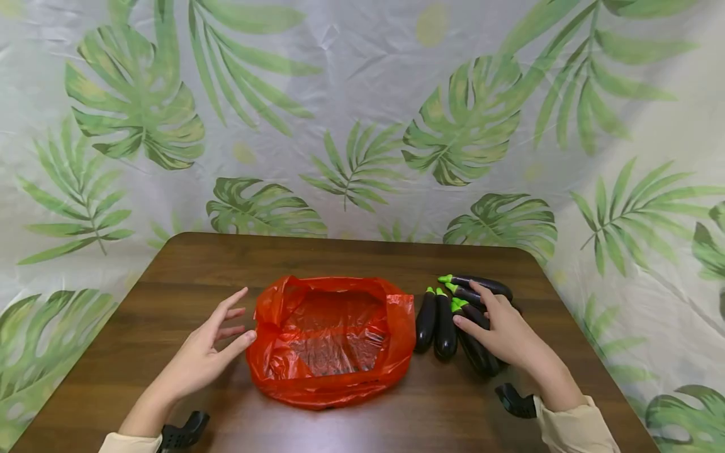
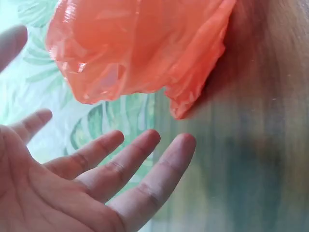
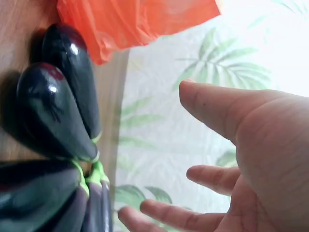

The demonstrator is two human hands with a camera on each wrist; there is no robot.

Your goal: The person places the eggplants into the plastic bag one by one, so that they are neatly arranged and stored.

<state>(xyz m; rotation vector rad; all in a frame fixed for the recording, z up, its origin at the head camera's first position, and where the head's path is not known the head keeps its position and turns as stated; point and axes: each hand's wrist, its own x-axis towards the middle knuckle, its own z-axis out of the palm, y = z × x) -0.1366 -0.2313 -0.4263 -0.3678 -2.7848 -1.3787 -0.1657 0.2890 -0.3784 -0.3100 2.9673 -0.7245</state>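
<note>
A red plastic bag (image 1: 334,390) stands on the table with its mouth spread wide, its inside visible from above. Beside its left side is my left hand (image 1: 201,358), fingers spread and the thumb tip close to the bag's edge. The left wrist view shows that palm (image 2: 63,193) holding nothing, the bag (image 2: 140,48) beyond the fingertips. Several dark purple eggplants (image 1: 445,330) with green stems lie right of the bag. Over them hovers my right hand (image 1: 506,327), fingers apart. In the right wrist view, nothing is between its thumb (image 3: 217,106) and fingers; eggplants (image 3: 53,111) lie alongside.
The brown wooden table (image 1: 340,251) has rounded far corners. Behind it hangs a pale cloth (image 1: 362,94) printed with green leaves. Each wrist wears a black camera mount, one on the left (image 1: 185,431) and one on the right (image 1: 515,401).
</note>
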